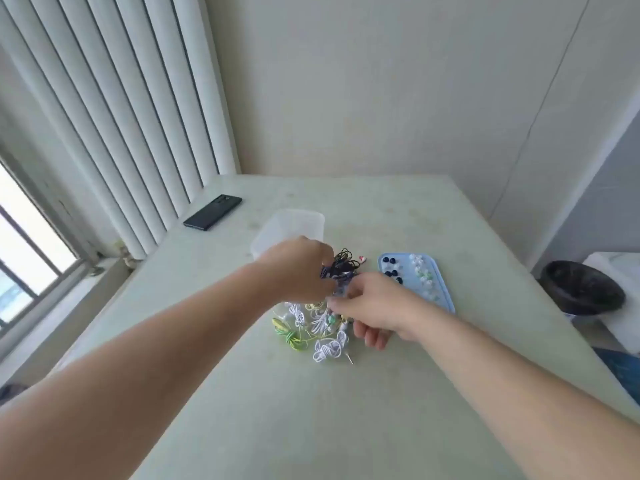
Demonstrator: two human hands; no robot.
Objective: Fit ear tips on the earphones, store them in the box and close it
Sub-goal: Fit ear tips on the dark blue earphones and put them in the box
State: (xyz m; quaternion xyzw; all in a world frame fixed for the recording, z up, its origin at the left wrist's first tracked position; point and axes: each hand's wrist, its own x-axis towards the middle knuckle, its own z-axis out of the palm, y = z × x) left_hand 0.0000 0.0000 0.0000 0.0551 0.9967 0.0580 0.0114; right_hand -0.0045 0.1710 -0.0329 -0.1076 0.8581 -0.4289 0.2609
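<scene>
The dark earphones [343, 266], a tangled bundle of black and navy cable, are lifted just above the middle of the table [346, 427]. The left hand [298, 268] grips them, its fingers curled round the near side of the bundle. Directly below lies the rest of the pile: white earphones [329, 349] in loose coils, with a metal jack plug [349, 358] poking out toward the camera, and green and yellow earphones [291, 336] on the left side of the heap.

The right hand [374, 306] reaches into the pile from the right. Its thumb and forefinger are brought together at a spot just under the dark bundle, and its other fingers are curled under the palm. The picture is too blurred to tell what they pinch, if anything.

Just right of the hands is a light blue tray [441, 292] carrying the ear tips: dark blue ones [391, 268] along its left side, white and green ones [422, 275] along its right. A clear plastic box [287, 225] stands behind the left hand, partly hidden by it.

Farther off, a black phone [213, 211] lies at the table's far left edge beside white vertical blinds [121, 116]. A black bin [581, 285] stands on the floor to the right.
</scene>
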